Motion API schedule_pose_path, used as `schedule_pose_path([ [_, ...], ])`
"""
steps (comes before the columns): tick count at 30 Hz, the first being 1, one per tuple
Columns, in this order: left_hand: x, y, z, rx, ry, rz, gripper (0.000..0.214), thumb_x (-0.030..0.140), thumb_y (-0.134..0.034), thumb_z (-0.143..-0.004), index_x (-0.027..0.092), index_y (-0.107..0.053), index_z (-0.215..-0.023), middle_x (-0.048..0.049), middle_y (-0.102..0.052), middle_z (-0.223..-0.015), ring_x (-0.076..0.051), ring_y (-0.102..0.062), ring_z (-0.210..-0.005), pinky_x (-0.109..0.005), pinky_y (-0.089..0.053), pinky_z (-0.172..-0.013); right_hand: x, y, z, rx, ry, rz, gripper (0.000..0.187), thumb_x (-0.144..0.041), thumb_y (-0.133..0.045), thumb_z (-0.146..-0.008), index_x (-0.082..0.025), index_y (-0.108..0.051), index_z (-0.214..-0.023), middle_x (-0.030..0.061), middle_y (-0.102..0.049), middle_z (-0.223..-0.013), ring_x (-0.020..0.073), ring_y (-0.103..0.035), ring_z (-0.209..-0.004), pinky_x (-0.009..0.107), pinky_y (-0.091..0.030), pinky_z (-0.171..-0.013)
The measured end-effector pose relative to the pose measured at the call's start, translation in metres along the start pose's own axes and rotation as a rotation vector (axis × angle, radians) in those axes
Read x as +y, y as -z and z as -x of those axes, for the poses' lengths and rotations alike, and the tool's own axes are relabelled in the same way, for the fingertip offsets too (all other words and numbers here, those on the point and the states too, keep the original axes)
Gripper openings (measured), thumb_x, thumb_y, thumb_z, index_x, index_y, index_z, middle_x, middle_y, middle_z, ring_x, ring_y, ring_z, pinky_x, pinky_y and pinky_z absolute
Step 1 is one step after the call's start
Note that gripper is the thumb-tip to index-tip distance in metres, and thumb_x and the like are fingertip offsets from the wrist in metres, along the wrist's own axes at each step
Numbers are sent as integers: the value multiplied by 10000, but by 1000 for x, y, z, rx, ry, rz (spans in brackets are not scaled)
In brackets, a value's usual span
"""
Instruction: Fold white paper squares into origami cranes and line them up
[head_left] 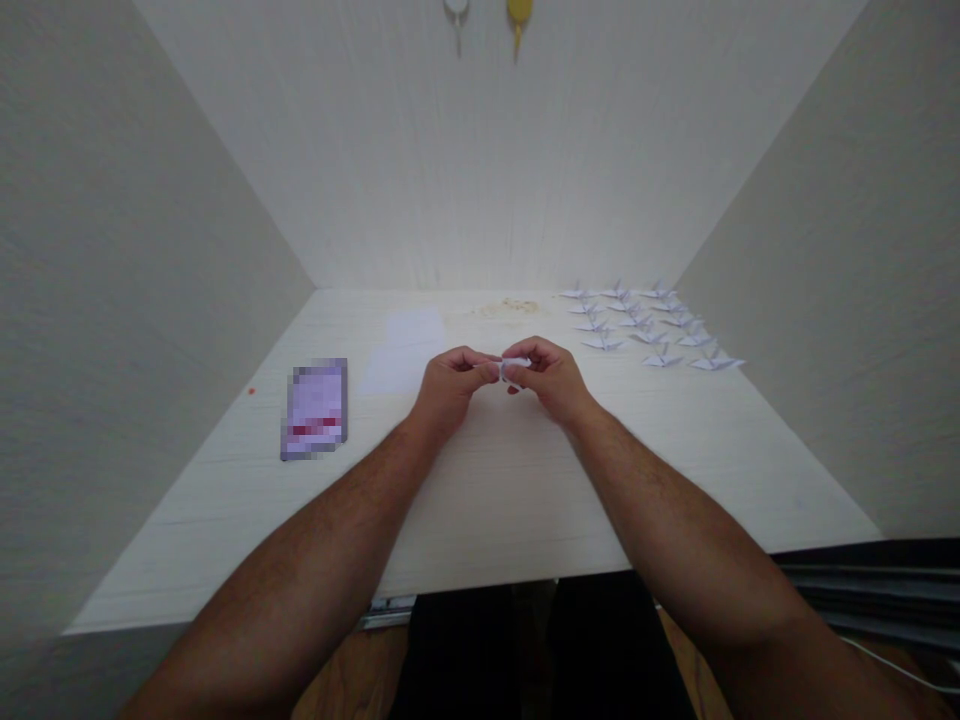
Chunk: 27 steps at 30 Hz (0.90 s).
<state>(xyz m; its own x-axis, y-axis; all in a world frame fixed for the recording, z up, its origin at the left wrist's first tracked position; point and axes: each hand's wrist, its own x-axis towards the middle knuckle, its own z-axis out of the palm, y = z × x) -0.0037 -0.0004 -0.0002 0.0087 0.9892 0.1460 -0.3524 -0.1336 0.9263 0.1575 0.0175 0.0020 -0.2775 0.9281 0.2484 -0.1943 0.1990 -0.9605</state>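
Note:
Both hands meet above the middle of the white table [495, 500], pinching one small folded piece of white paper [513, 371]. My left hand [455, 378] is closed on the paper's left side, thumb on the near face. From the other side my right hand [546, 372] grips it between thumb and fingers. Much of the paper is hidden by the fingertips, so its exact folded shape cannot be made out. Several folded white paper cranes [634, 322] stand in rows at the back right of the table.
White paper sheets [397, 355] lie flat left of my hands. Further left is a tablet or phone-like device [315, 408], its screen blurred. A small orange dot [251, 391] marks the table's left side. Walls enclose the left, back and right; two hooks [517, 15] hang on the back wall.

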Motion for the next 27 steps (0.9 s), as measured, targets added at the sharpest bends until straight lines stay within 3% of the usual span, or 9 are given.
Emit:
schedule_pose_path([
  [16, 1, -3, 1, -2, -15, 3, 155, 204, -858, -600, 167, -720, -660, -35, -739, -809, -149, -673, -753, -379, -525, -874, -6, -6, 3, 107, -25, 74, 241, -336, -767, -689, -194, -645, -841, -22, -689, -710, 99, -613, -547, 258, -543, -531],
  [27, 4, -4, 2, 60, 21, -8, 222, 252, -864, -569, 156, -673, -628, -39, -734, -774, -151, -663, -727, -361, -535, -798, -4, -6, 3, 84, 1, 130, 244, -343, -754, -711, -195, -638, -865, -10, -688, -782, 97, -618, -566, 260, -546, -537],
])
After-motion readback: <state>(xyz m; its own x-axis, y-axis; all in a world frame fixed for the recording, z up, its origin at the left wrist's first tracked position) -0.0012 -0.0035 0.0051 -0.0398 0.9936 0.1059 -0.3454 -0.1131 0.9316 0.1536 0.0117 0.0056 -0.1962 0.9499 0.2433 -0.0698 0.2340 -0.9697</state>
